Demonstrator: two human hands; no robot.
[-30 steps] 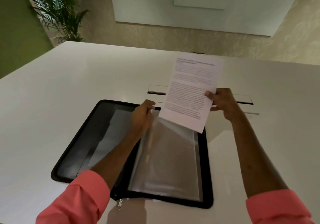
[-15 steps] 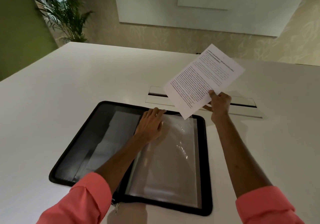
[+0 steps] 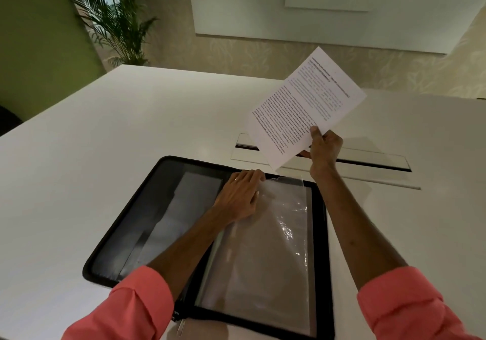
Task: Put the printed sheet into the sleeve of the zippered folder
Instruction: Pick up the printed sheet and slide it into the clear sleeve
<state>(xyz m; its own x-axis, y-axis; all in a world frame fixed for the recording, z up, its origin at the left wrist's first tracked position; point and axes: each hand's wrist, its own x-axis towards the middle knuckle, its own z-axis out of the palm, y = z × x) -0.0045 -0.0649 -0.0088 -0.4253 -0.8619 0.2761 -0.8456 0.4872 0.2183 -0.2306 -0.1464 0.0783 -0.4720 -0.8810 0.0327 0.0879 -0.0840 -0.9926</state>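
Note:
A black zippered folder [image 3: 147,224] lies open on the white table [image 3: 105,155]. Its right half holds a clear plastic sleeve [image 3: 276,255]. My left hand [image 3: 240,195] rests flat on the sleeve's upper left corner, fingers spread, gripping nothing. My right hand [image 3: 324,147] holds the printed sheet [image 3: 302,108] by its lower corner, in the air above and beyond the folder's far right corner. The sheet is tilted, with its text side facing me. It is wholly outside the sleeve.
A long cable slot with a raised flap [image 3: 368,163] runs across the table just beyond the folder. A potted palm [image 3: 113,19] stands at the back left beside a green wall. The folder's zipper pull [image 3: 181,326] hangs at its near edge.
My right hand has swung the sheet up and to the right, away from the sleeve's top. My left hand has let go of the sleeve edge and lies flat on it.

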